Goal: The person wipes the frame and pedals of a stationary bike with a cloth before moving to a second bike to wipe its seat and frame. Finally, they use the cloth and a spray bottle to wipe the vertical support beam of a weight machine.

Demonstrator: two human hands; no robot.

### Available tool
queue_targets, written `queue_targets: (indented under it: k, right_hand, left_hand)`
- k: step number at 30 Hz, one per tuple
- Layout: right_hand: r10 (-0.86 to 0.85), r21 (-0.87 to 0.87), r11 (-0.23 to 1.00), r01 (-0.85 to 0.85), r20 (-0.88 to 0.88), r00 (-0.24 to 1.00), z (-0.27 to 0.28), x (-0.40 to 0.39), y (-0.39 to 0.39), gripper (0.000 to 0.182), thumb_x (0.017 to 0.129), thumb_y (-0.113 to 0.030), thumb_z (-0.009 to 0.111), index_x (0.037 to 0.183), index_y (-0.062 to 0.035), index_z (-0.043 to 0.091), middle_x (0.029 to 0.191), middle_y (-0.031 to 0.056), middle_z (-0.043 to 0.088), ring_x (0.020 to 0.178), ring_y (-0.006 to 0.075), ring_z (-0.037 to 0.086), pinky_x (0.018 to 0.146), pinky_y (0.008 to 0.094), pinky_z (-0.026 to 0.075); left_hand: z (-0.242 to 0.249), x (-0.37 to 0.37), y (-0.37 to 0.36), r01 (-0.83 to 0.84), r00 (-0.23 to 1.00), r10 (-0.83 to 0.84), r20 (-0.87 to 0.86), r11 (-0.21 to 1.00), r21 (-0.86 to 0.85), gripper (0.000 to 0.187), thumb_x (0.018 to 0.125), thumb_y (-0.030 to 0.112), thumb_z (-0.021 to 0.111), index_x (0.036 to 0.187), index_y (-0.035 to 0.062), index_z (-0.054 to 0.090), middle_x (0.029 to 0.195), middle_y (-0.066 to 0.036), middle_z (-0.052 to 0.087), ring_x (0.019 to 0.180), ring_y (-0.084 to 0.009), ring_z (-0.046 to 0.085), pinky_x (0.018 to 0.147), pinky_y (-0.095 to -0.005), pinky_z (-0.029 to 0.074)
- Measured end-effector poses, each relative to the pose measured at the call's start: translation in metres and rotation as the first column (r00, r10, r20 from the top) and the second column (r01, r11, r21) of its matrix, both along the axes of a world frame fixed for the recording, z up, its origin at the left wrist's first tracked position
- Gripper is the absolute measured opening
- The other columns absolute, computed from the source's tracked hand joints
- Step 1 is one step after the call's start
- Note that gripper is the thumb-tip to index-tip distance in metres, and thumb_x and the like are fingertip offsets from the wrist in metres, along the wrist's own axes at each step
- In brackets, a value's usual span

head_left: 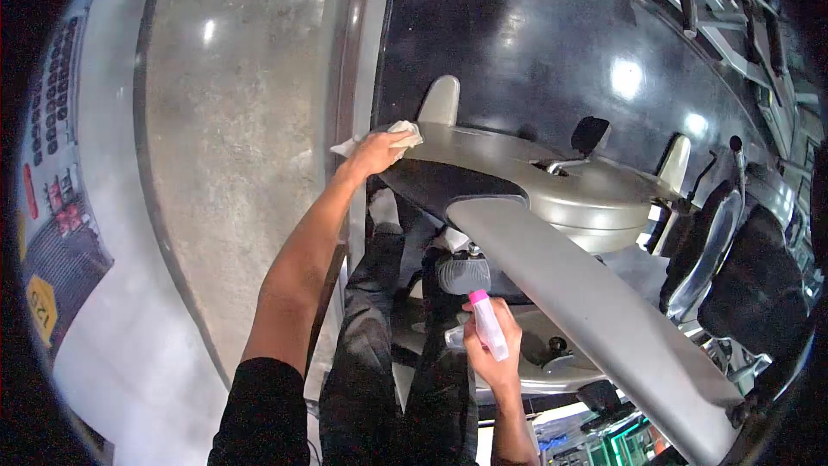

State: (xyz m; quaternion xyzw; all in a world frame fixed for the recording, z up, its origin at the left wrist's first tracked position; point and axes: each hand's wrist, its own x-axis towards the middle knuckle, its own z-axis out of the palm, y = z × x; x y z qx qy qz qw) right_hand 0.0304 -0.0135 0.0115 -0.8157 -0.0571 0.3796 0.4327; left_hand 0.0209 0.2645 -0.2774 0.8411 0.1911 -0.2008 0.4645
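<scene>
My left hand is closed around a crumpled white cloth. It presses the cloth against the end of the smooth grey body of what looks like an exercise machine. Part of the cloth hangs out on the hand's left side. Lower down, my right hand grips a translucent spray bottle with a pink tip, pointing away from me. The fingers hide part of the bottle. A broad silver arm of the machine slants past, just right of this hand.
Grey feet of the machine stand on the dark glossy floor. A pedal lies close above my right hand. At right are a black seat-like part and metal frames. A lighter concrete-like floor strip runs along the left.
</scene>
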Motion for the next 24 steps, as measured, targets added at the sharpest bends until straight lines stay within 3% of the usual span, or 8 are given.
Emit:
queue_targets:
  k: [5,10,13,16,18,21,23,24]
  right_hand:
    - [0.022,0.054,0.998,-0.023,0.021,1.000,-0.005,-0.007,0.004,0.028,0.070,0.002,0.058,0.098,-0.0010,0.062,0.079,0.0081,0.057,0.066,0.0156,0.056,0.062,0.0278,0.046]
    - [0.039,0.064,0.997,-0.041,0.032,0.999,-0.001,-0.007,0.010,0.028,0.070,0.002,0.057,0.098,-0.0013,0.061,0.080,0.0086,0.058,0.065,0.0167,0.057,0.063,0.0285,0.047]
    - [0.082,0.041,0.996,-0.082,0.009,0.997,0.001,-0.009,0.005,0.039,0.070,0.001,0.060,0.109,-0.0012,0.058,0.088,0.0132,0.062,0.073,0.0268,0.061,0.069,0.0340,0.051]
    - [0.049,0.032,0.998,-0.050,0.031,0.998,0.008,-0.009,0.006,0.028,0.071,0.001,0.057,0.098,-0.0015,0.061,0.082,0.0084,0.059,0.066,0.0165,0.058,0.063,0.0284,0.047]
    - [0.037,0.035,0.999,-0.040,0.081,0.996,0.011,-0.011,0.003,0.028,0.071,0.000,0.057,0.099,-0.0014,0.061,0.081,0.0082,0.059,0.066,0.0161,0.057,0.063,0.0285,0.047]
    - [0.045,0.028,0.999,-0.046,0.048,0.998,0.018,-0.016,-0.010,0.033,0.071,0.001,0.059,0.104,-0.0022,0.060,0.085,0.0110,0.061,0.070,0.0209,0.060,0.067,0.0309,0.049]
    - [0.032,0.028,0.999,-0.033,0.030,0.999,0.021,-0.021,-0.021,0.035,0.071,0.002,0.059,0.106,-0.0025,0.060,0.087,0.0123,0.062,0.071,0.0231,0.061,0.068,0.0319,0.051]
    - [0.015,0.033,0.999,-0.017,0.037,0.999,0.020,-0.025,-0.026,0.034,0.071,0.002,0.059,0.105,-0.0024,0.060,0.087,0.0123,0.062,0.071,0.0228,0.061,0.068,0.0317,0.050]
  left_hand:
    - [0.044,0.027,-0.036,0.078,0.995,-0.067,0.073,0.984,-0.162,0.029,0.085,0.009,0.058,0.114,0.0131,0.064,0.107,-0.014,0.066,0.102,-0.0312,0.062,0.090,-0.0381,0.047]
    - [0.091,0.055,-0.080,0.263,0.919,-0.103,0.380,0.878,-0.399,0.025,0.084,0.003,0.058,0.106,0.0076,0.068,0.111,-0.006,0.067,0.101,-0.0265,0.060,0.094,-0.0358,0.045]
    - [0.113,0.051,-0.082,0.239,0.913,-0.115,0.392,0.928,-0.286,0.028,0.080,0.004,0.058,0.104,0.0114,0.069,0.109,-0.005,0.067,0.099,-0.0284,0.062,0.090,-0.0346,0.049]
    - [0.117,0.014,-0.078,-0.057,0.967,0.103,0.235,0.980,-0.193,0.032,0.079,0.000,0.058,0.108,0.0108,0.067,0.110,-0.008,0.066,0.104,-0.0268,0.061,0.092,-0.0355,0.048]
    - [0.102,-0.026,-0.084,-0.289,0.888,0.393,0.239,0.881,-0.375,0.039,0.077,-0.008,0.056,0.111,0.0089,0.066,0.112,-0.013,0.064,0.107,-0.0266,0.061,0.092,-0.0358,0.048]
    - [0.111,-0.079,-0.106,-0.565,0.789,0.600,0.130,0.792,-0.230,0.043,0.076,-0.013,0.053,0.112,0.0069,0.065,0.116,-0.015,0.063,0.107,-0.0278,0.061,0.090,-0.0353,0.049]
    - [0.144,-0.089,-0.125,-0.589,0.773,0.620,0.134,0.779,-0.214,0.046,0.075,-0.013,0.053,0.114,0.0077,0.064,0.116,-0.017,0.062,0.107,-0.0317,0.061,0.089,-0.0367,0.049]
    - [0.143,-0.099,-0.140,-0.526,0.807,0.532,0.255,0.845,-0.099,0.049,0.073,-0.011,0.057,0.116,0.0130,0.065,0.102,-0.015,0.063,0.098,-0.0317,0.062,0.083,-0.0384,0.051]
